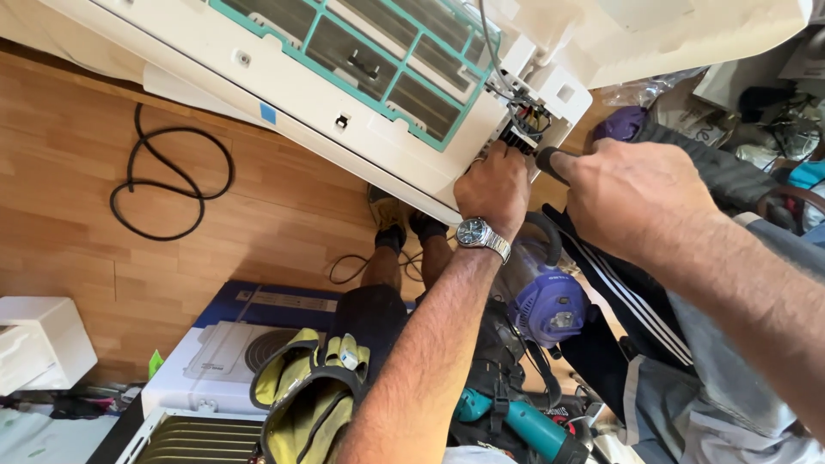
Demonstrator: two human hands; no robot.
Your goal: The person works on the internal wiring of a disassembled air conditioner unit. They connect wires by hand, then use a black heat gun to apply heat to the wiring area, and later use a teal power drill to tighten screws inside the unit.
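Note:
A white air-conditioner indoor unit (301,94) with a teal filter grille (378,60) lies across the top of the view. My left hand (494,185), with a steel wristwatch (479,234) on it, presses against the unit's lower right corner by the terminal block and its wires (524,116). My right hand (632,193) is closed on a black tool handle (550,161) whose tip points into that terminal block. The tool's tip is hidden behind my left hand.
Below lie a wooden floor (69,198) with a coiled black cable (168,185), a blue-and-white carton (232,344), a yellow-green tool bag (309,395), a purple hand vacuum (550,301), a teal power tool (524,425) and dark striped clothing (636,326). A white box (39,344) is at left.

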